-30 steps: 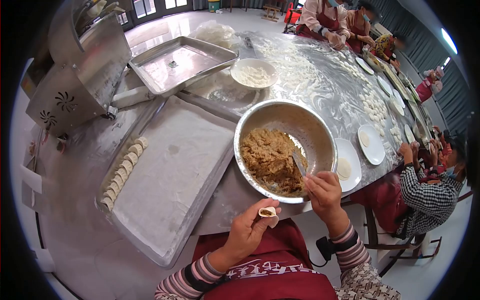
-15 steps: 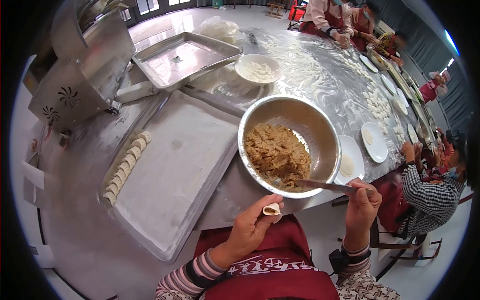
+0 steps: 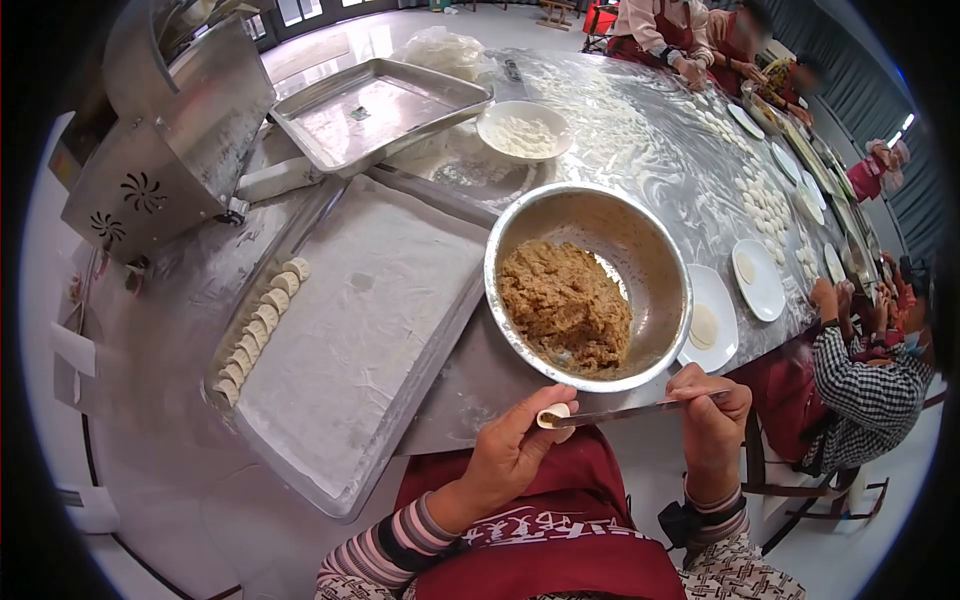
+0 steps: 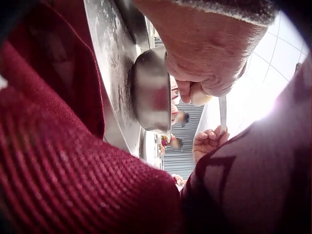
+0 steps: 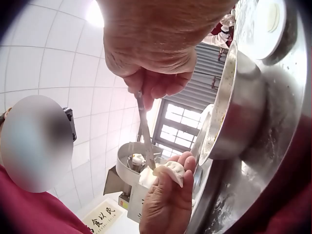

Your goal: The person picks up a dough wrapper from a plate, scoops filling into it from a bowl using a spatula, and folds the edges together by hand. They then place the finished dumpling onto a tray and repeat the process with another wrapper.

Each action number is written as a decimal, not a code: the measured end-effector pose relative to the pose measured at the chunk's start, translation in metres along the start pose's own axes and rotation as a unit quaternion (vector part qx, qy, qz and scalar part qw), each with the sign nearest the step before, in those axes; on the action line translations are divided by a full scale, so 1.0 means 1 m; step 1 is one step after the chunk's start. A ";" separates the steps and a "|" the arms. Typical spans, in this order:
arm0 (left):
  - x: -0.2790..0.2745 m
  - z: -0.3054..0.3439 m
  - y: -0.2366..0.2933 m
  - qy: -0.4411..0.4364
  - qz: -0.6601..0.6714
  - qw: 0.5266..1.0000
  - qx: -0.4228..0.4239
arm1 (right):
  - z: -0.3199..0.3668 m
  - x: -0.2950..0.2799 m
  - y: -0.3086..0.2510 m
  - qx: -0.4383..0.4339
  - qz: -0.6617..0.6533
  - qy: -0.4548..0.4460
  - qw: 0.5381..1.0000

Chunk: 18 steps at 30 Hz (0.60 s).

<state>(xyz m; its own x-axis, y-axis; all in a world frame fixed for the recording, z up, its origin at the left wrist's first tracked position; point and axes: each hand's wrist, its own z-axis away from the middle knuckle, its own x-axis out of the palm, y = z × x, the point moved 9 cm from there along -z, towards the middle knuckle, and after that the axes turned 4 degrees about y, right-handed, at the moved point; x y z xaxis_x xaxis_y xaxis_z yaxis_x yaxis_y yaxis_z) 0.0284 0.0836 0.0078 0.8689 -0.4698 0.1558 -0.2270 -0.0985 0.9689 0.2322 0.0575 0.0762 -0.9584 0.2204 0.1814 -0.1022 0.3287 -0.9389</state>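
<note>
My left hand [image 3: 500, 452] holds a dumpling [image 3: 553, 415] between thumb and fingers, with brown filling showing at its open end. In the right wrist view the dumpling [image 5: 173, 171] has pleats along one edge. A flat metal spatula [image 3: 625, 411] is pinched in my right hand [image 3: 715, 420], its blade lying level and its tip at the dumpling's opening. Just beyond both hands stands a large steel bowl [image 3: 655, 250] with a mound of brown filling [image 3: 565, 305]. The left wrist view shows the spatula [image 4: 223, 113] between the two hands.
Left of the bowl lies a lined tray [image 3: 370, 270] with a row of dumplings [image 3: 255, 335]. Behind are another metal tray [image 3: 385, 105], a flour bowl [image 3: 525, 135] and a steel machine [image 3: 150, 190]. White plates [image 3: 725, 325] bear round wrappers [image 3: 703, 325]. Several people work around the table.
The spatula has come out of the bowl's filling and moved down and left to the dumpling. My right hand first swung right, away from the bowl. The left hand keeps its hold on the dumpling.
</note>
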 end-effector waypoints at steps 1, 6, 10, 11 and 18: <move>0.000 0.000 0.000 0.000 0.000 1.000 0.000 | 0.000 0.001 0.000 0.000 0.003 0.001 1.000; -0.001 0.000 -0.002 0.009 -0.006 1.000 -0.002 | 0.001 0.002 0.000 -0.006 0.025 -0.007 1.000; -0.003 -0.001 0.005 0.013 -0.048 0.999 0.017 | -0.001 0.001 -0.008 -0.049 0.011 0.008 0.999; -0.005 -0.002 0.005 0.027 -0.038 0.999 0.004 | -0.002 0.001 -0.008 -0.049 0.012 0.008 0.999; -0.006 -0.003 0.004 0.054 -0.013 0.998 0.012 | 0.002 -0.002 -0.009 -0.041 0.002 0.011 0.999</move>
<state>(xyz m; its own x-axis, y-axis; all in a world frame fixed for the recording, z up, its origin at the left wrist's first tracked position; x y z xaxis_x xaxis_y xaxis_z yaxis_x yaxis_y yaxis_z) 0.0233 0.0887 0.0110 0.9171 -0.3687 0.1517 -0.2129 -0.1312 0.9682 0.2341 0.0527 0.0835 -0.9525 0.2420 0.1847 -0.0752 0.4007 -0.9131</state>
